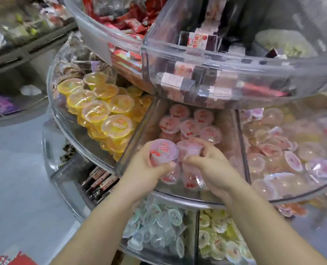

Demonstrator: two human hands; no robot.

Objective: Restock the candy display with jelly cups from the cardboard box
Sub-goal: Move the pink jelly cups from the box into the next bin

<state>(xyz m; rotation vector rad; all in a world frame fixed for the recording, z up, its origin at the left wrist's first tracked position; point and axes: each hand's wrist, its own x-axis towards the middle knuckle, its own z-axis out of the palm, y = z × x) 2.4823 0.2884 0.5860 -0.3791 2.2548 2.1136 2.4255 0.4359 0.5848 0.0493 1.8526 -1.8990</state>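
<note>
While both hands work at the centre of the frame, I see my left hand (145,165) curled round a pink jelly cup (163,152), its glossy foil lid facing up. My right hand (210,167) pinches a second pink cup (189,149), tilted, just beside the first. Both hover over the clear acrylic compartment (227,131) at centre, where more round pink cups (189,125) sit. Yellow cups (101,104) fill the wedge to the left; pale blue ones (159,230) lie lower down.
</note>
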